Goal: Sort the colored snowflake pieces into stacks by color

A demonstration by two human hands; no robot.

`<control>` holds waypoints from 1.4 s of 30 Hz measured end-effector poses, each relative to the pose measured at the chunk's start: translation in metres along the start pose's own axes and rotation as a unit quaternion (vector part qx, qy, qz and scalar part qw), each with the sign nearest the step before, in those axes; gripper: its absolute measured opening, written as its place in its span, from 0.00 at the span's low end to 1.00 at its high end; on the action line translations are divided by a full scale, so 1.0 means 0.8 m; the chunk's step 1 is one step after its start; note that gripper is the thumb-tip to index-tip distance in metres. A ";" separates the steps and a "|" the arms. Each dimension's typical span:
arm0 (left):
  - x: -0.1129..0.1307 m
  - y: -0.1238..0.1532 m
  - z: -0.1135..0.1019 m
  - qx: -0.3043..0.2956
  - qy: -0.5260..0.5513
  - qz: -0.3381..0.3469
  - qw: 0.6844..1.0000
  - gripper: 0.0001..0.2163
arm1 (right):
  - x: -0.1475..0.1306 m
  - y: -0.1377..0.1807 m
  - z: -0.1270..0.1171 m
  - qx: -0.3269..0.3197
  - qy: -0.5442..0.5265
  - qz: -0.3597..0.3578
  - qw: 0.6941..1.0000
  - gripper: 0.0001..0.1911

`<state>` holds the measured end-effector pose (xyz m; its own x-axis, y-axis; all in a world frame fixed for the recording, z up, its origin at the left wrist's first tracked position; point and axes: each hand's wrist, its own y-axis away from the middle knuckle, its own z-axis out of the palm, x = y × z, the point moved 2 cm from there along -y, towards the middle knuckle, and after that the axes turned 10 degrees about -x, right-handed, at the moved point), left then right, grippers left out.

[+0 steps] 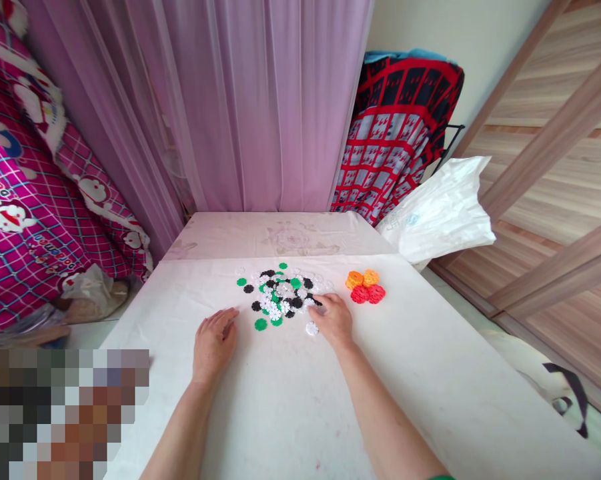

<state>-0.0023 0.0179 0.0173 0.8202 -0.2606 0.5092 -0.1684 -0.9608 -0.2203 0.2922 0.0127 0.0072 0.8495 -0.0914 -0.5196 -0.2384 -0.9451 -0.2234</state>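
A loose pile of small notched plastic discs, like snowflake building discs (284, 291), in green, black, white and clear, lies in the middle of the white-covered table. My right hand (334, 320) is at the pile's right edge, with thumb and forefinger closed around a black disc (317, 301). Just below those fingers a white disc (311, 328) lies apart from the pile. My left hand (215, 343) rests on the table left of the pile, fingers stretched forward and holding nothing. Near it is a green disc (261, 325).
Orange discs (355, 279) and red discs (368, 294) stand in small stacks right of the pile. A white plastic bag (440, 210) hangs at the table's right far corner. Purple curtains (260, 107) hang behind; a pink patterned cloth (40, 173) is at left.
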 end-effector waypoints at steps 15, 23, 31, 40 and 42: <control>-0.001 -0.001 0.002 -0.001 -0.006 0.005 1.000 0.16 | -0.004 -0.004 -0.004 -0.035 0.028 -0.007 0.999 0.15; -0.002 -0.001 0.002 -0.007 -0.007 -0.002 1.000 0.16 | -0.003 -0.006 0.000 -0.031 0.045 -0.028 0.998 0.11; -0.001 -0.001 0.001 -0.009 -0.002 -0.004 1.000 0.16 | 0.009 -0.005 0.002 0.026 -0.069 -0.030 0.997 0.08; -0.003 -0.001 0.002 -0.008 0.002 -0.008 1.000 0.16 | 0.013 0.057 -0.013 -0.004 -0.123 -0.108 0.986 0.07; -0.002 -0.001 0.002 -0.008 0.003 -0.010 1.000 0.16 | 0.009 0.061 -0.015 -0.005 -0.092 -0.120 0.989 0.06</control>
<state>-0.0028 0.0195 0.0154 0.8201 -0.2422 0.5185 -0.1610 -0.9671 -0.1971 0.2925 -0.0378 0.0025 0.7808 0.1926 -0.5943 -0.0352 -0.9362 -0.3496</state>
